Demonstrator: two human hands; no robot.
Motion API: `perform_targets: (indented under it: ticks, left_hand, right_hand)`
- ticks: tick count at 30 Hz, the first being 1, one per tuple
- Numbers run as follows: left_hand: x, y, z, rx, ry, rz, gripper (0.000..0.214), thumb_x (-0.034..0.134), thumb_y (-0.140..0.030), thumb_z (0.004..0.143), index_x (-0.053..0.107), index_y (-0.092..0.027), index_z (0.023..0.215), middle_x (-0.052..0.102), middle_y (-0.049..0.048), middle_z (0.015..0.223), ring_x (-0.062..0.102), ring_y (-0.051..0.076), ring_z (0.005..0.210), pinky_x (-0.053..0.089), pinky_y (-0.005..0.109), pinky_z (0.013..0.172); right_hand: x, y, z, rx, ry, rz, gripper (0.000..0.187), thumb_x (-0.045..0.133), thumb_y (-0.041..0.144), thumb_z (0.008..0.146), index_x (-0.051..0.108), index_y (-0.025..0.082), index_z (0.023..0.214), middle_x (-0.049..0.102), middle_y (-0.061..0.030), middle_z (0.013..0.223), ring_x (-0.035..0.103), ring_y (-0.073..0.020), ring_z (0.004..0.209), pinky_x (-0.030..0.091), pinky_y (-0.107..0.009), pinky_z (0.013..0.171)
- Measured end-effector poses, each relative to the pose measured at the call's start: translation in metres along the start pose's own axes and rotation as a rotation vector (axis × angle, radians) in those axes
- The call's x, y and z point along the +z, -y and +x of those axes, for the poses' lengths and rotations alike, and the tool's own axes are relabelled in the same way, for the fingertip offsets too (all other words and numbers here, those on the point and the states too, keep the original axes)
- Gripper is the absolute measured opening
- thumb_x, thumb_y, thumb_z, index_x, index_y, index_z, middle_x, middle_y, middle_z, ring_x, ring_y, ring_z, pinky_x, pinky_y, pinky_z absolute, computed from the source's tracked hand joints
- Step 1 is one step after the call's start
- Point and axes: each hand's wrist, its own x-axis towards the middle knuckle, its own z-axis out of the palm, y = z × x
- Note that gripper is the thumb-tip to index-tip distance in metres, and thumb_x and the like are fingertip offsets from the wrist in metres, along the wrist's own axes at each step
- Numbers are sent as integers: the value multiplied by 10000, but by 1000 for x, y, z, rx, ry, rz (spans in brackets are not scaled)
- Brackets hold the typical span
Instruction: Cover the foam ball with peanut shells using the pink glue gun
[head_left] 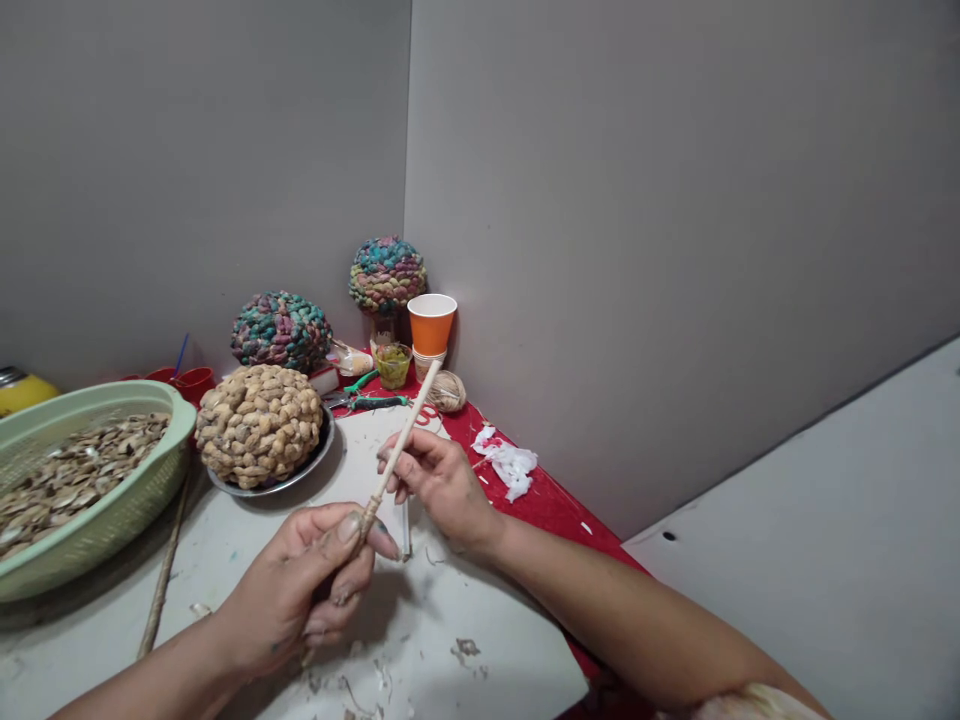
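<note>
A thin, pale wooden stick (407,433) slants up and away in front of me. My left hand (315,570) is closed round its lower end, where a band of twine (371,505) shows just above the thumb. My right hand (442,485) is beside the stick's middle, its fingers curled and pinched together. Whatever lies between those fingertips is hidden or too small to name. Below both hands a pale board (450,620) carries dry scraps (466,648). Another stick wrapped in twine (166,570) lies to the left.
A green basket of shells (176,435) stands left. A ball covered in peanut shells (259,425) sits in a metal dish (281,478). Behind are coloured balls (281,330), an orange cup (432,325), green-handled pliers (379,402), a twine ball (448,391) and white tissue (514,465).
</note>
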Motion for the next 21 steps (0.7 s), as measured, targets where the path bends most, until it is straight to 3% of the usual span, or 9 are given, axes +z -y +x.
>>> perform_targets:
  ticks: [4,11,15,21]
  left_hand:
    - [-3,-2,6,5,-54,-16,341,762,-495,776,709,-161,826,423,-85,538,210,-11,349,200,103,312]
    - [-12,4,15,49,-100,32,294,680,-450,866,671,-168,946,450,-86,553,209,1,352,197,103,307]
    - [-12,6,20,85,-98,85,248,639,-405,905,622,-183,1013,475,-92,507,204,18,329,236,113,294]
    - [-12,10,22,150,-65,187,208,577,-385,949,585,-177,945,506,-80,450,275,28,314,311,108,328]
  right_hand:
    - [-2,3,-2,-56,-49,-34,391,608,576,892,589,189,837,577,27,661,554,-95,533,465,-210,504]
    - [-4,8,-11,-160,-18,-203,609,398,645,971,477,205,558,474,28,470,467,-110,480,407,-259,566]
    - [-8,8,-10,-108,8,-220,610,434,727,906,508,200,609,477,30,515,475,-117,495,376,-252,527]
    - [-2,13,-7,-11,107,-294,607,617,739,774,509,188,544,459,36,502,392,-95,485,306,-241,483]
